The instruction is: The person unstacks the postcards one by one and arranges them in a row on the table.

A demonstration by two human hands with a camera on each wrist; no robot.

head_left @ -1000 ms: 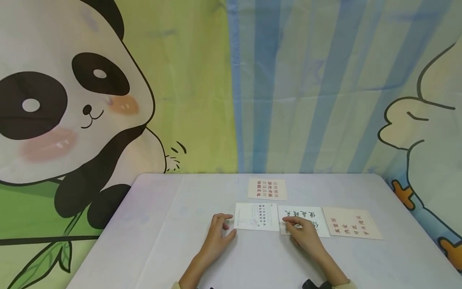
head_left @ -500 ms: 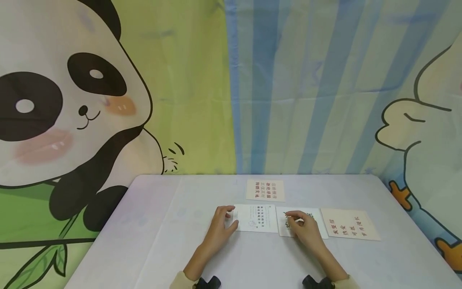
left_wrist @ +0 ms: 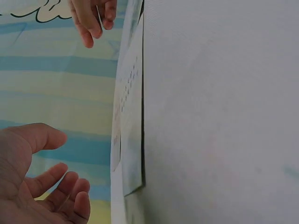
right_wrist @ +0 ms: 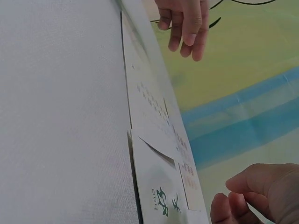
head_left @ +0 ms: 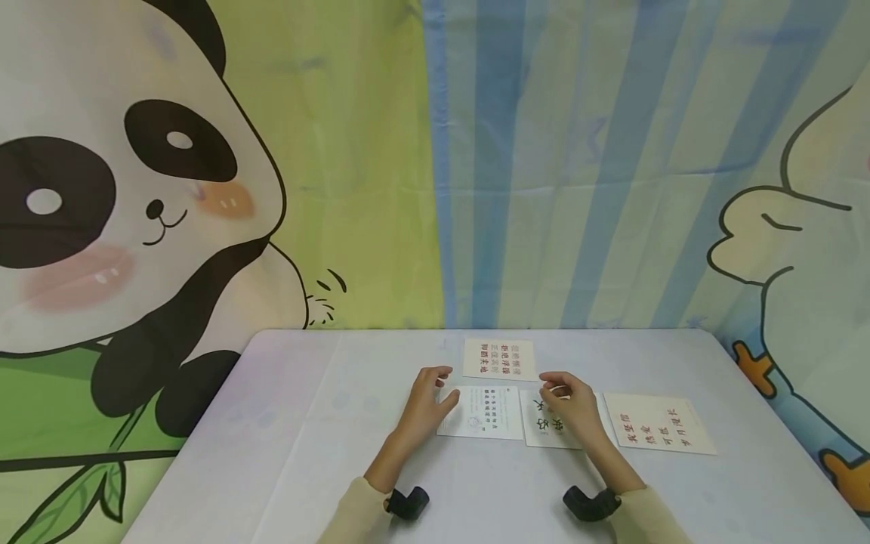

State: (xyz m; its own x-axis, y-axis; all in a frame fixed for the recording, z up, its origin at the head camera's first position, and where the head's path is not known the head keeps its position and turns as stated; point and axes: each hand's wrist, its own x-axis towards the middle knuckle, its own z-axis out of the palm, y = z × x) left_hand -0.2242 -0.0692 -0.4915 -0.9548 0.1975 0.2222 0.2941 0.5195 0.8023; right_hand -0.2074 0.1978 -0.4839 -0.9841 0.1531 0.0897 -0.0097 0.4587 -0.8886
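We count four cards on the table: three in a row, one behind. Our left hand hovers relaxed, fingers apart, over the small-print card; our right hand hangs loosely curled above the green-lettered card, gripping nothing. We judge both cards down, neither yet lifted.

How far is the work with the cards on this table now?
Already down: four cards lie flat on the table, the white card, the black-lettered card and the red-lettered card in a row, the far card behind them. In hand: the left hand hovers open beside the white card; the right hand is over the black-lettered card, its grip unclear. Left: probably only small straightening.
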